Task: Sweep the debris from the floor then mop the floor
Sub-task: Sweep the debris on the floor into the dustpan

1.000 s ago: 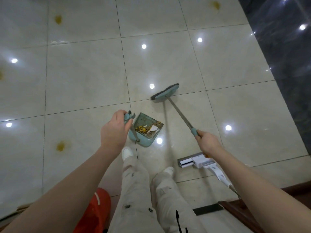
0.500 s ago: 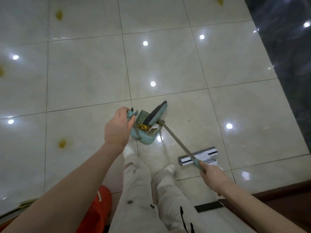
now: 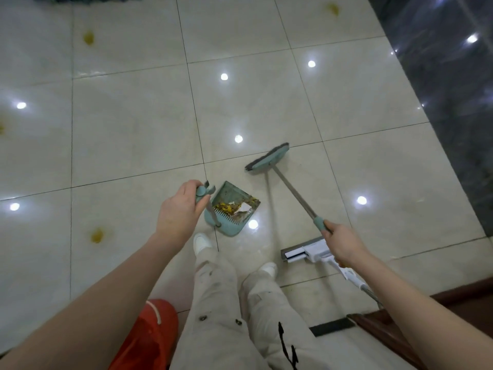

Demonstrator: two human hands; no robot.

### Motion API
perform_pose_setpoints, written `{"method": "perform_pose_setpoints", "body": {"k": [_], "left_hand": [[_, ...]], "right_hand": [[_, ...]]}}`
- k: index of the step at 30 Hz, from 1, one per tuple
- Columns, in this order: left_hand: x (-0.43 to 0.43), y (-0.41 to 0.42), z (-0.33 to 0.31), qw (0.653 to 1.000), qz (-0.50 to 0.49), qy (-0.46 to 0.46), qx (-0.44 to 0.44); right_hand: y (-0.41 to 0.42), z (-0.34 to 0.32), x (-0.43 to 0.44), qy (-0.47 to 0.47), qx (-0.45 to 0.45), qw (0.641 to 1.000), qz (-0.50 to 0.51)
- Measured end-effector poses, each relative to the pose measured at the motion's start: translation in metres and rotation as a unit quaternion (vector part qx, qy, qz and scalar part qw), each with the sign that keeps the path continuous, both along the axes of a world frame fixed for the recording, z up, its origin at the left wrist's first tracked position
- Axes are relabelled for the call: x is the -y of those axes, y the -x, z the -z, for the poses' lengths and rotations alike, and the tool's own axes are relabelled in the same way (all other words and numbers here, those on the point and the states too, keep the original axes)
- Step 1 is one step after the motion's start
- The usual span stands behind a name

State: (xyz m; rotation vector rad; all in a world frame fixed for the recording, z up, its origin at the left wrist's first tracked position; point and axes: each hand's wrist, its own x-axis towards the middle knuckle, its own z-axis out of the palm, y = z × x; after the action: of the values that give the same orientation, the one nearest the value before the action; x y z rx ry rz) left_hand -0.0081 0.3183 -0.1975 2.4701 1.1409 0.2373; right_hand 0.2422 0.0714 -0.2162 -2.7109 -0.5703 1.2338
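Left hand (image 3: 179, 214) gripped the teal dustpan (image 3: 231, 209) handle, debris (image 3: 230, 208) inside, right hand (image 3: 342, 243) gripped the broom (image 3: 269, 159), head on the tiled floor (image 3: 128, 124), flat mop (image 3: 304, 252) beside.

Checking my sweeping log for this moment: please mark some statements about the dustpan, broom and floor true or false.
1. The left hand grips the dustpan by its handle. True.
2. The dustpan is empty. False: it holds yellow debris and a paper scrap.
3. The broom head sits inside the dustpan. False: it is out over the tiles, apart from the dustpan.
4. The right hand grips the broom handle. True.
5. Yellow stains show on the tiles. True.
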Motion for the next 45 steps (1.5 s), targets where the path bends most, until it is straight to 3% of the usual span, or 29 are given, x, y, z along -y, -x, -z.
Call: {"method": "perform_pose_setpoints", "body": {"k": [6, 14, 20, 25, 33, 41, 45], "left_hand": [[0.013, 0.006, 0.007, 1.000, -0.004, -0.007, 0.001], [0.018, -0.007, 0.005, 1.000, -0.026, 0.008, -0.014], [0.024, 0.002, 0.003, 0.999, -0.037, 0.000, -0.029], [0.032, 0.012, -0.001, 0.995, -0.098, 0.013, -0.011], [0.047, 0.029, 0.008, 0.997, -0.077, -0.025, 0.000], [0.042, 0.022, 0.006, 0.996, -0.088, -0.002, -0.010], [0.042, 0.023, 0.001, 0.996, -0.085, 0.017, -0.016]], "right_hand": [[0.028, 0.024, 0.010, 0.034, -0.034, 0.998, 0.048], [0.046, 0.005, 0.085, 0.055, -0.015, 0.987, -0.151], [0.017, -0.036, 0.070, 0.027, -0.048, 0.998, -0.044], [0.006, -0.022, 0.029, -0.011, -0.018, 0.999, -0.043], [0.031, 0.031, -0.032, 0.011, 0.001, 0.997, -0.073], [0.056, 0.018, 0.047, 0.104, -0.019, 0.979, -0.174], [0.051, -0.006, 0.072, 0.075, -0.022, 0.977, -0.197]]}}
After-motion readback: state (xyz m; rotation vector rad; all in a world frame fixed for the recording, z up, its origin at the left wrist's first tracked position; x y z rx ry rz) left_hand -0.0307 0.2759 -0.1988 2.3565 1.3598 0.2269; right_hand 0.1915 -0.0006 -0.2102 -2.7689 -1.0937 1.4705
